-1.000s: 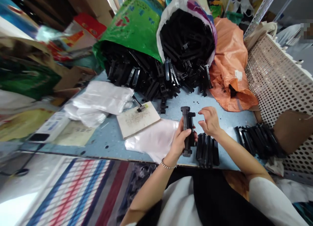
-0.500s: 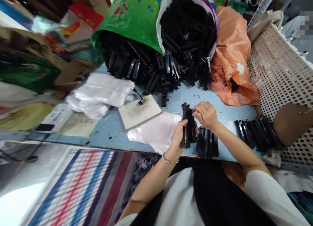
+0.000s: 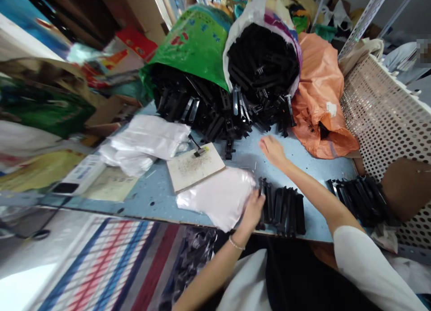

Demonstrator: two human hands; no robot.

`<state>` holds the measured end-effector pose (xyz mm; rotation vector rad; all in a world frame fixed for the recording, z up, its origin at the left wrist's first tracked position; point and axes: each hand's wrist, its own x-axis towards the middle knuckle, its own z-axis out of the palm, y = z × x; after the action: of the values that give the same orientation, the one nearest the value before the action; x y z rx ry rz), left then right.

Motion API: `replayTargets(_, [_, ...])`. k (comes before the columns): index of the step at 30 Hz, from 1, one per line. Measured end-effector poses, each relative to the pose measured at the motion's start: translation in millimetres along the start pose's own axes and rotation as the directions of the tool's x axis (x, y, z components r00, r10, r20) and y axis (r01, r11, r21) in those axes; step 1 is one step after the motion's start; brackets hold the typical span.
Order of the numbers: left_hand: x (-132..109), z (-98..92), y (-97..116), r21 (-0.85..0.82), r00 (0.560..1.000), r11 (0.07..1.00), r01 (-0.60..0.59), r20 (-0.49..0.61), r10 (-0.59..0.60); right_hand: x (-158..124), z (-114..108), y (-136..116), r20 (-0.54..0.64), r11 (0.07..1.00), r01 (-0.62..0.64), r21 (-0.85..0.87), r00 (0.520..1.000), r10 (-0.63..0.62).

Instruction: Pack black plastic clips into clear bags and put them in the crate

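Observation:
My left hand (image 3: 253,208) is at the front of the table, its fingers closed around the left end of a row of long black plastic parts (image 3: 284,211). The pieces beside its fingers (image 3: 267,200) stand close against that row. My right hand (image 3: 273,152) is over the table, just in front of the heap of loose black parts (image 3: 215,122). Motion smears its fingers, and I see nothing in them. A white plastic bag (image 3: 217,196) lies flat on the table just left of my left hand.
A green sack (image 3: 191,46) and a white sack (image 3: 232,46) spill black parts at the back. An orange sack (image 3: 319,77) and a perforated basket (image 3: 377,100) stand right. Another row of black parts (image 3: 362,199) lies near the basket. A board (image 3: 193,167) lies left of centre.
My left hand has lowered the black parts it held onto the table beside the row. My right hand has left them and moved away toward the heap. The camera view has shifted.

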<state>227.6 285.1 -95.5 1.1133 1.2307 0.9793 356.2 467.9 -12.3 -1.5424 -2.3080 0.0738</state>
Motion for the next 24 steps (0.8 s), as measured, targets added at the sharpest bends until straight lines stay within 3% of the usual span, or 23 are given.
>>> replayTargets(2, [-12, 16.4, -18, 0.153, 0.991, 0.98, -0.128, -0.005, 0.131, 46, 12, 18, -0.003, 0.951, -0.298, -0.086, 0.954, 0.299])
replayTargets(3, [-17, 23.4, -24, 0.206, 0.982, 0.961, -0.186, -0.004, 0.191, 63, 17, 25, 0.014, 0.92, -0.381, -0.093, 0.923, 0.384])
replayTargets(5, [-23, 29.9, -30, 0.265, 0.962, 0.926, -0.268, 0.018, 0.273, 86, 23, 35, 0.064, 0.887, -0.456, -0.076, 0.885, 0.461])
replayTargets(8, [-17, 17.4, -23, 0.242, 0.959, 0.929, -0.281, 0.023, 0.284, 86, 23, 45, 0.12, 0.868, -0.497, 0.006, 0.862, 0.493])
replayTargets(10, [-4, 1.2, -13, 0.119, 0.971, 0.964, -0.237, -0.012, 0.24, 65, 14, 50, 0.142, 0.835, -0.542, 0.089, 0.837, 0.528])
replayTargets(13, [24, -13.0, 5, -0.214, 0.997, 0.974, -0.077, -0.006, 0.078, 10, -10, 53, 0.222, 0.746, -0.604, 0.279, 0.797, 0.562])
replayTargets(15, [41, -8.4, 17, -0.456, 0.996, 0.886, 0.08, 0.068, -0.055, -37, -28, 49, 0.324, 0.648, -0.628, 0.431, 0.778, 0.539])
replayTargets(17, [50, 4.1, 31, -0.643, 0.98, 0.741, 0.194, 0.159, -0.119, -87, -41, 36, 0.445, 0.538, -0.65, 0.537, 0.76, 0.474])
replayTargets(18, [52, 10.6, 39, -0.708, 0.975, 0.673, 0.215, 0.196, -0.105, -110, -44, 28, 0.535, 0.444, -0.668, 0.597, 0.744, 0.401])
replayTargets(19, [51, 16.0, 47, -0.753, 0.972, 0.622, 0.215, 0.23, -0.057, -131, -46, 19, 0.672, 0.212, -0.708, 0.673, 0.706, 0.224])
replayTargets(20, [48, 19.5, 56, -0.782, 0.968, 0.591, 0.197, 0.252, 0.01, -149, -47, 10, 0.75, 0.041, -0.753, 0.657, 0.658, 0.069])
replayTargets(21, [44, 20.8, 65, -0.797, 0.96, 0.578, 0.177, 0.269, 0.077, -163, -47, 2, 0.794, -0.06, -0.798, 0.599, 0.602, -0.078])
replayTargets(22, [39, 20.1, 74, -0.798, 0.952, 0.582, 0.156, 0.279, 0.128, -173, -48, -4, 0.814, -0.086, -0.832, 0.548, 0.554, -0.175])
replayTargets(23, [34, 17.7, 81, -0.785, 0.946, 0.604, 0.136, 0.285, 0.157, -180, -50, -10, 0.825, -0.024, -0.84, 0.542, 0.538, -0.175])
replayTargets(24, [29, 14.2, 87, -0.756, 0.946, 0.645, 0.112, 0.28, 0.163, -182, -54, -14, 0.812, 0.085, -0.808, 0.583, 0.575, -0.096])
